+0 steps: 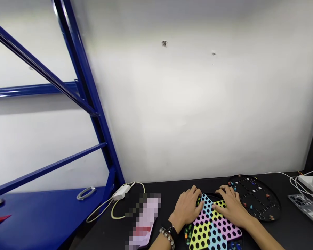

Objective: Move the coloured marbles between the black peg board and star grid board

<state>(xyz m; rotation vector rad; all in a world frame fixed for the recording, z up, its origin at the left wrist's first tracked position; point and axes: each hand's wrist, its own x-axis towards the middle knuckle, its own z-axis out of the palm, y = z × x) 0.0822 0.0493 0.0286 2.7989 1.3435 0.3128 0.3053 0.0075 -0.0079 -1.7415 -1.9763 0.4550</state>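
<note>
A star-shaped Chinese checkers board [210,225], in yellow, blue and pink with black holes, sits in a round black tray [187,239]. My left hand [187,207] grips its upper left edge, thumb on top and fingers curled beyond the rim. On the upper right side, my right hand [232,207] holds it the same way, its thumb on a yellow point. Green and orange marbles [188,232] show in the tray to the left of the board, and blue marbles [234,246] at the lower right. The fingertips' contact under the board is hidden.
A round black lid [259,199] with a few coloured marbles lies to the right. A pink pad [146,222], partly blurred, and a white adapter with cable [121,192] lie left. At the far right are a phone-like grey device [306,210] and white cables. A blue metal frame [94,104] rises at left.
</note>
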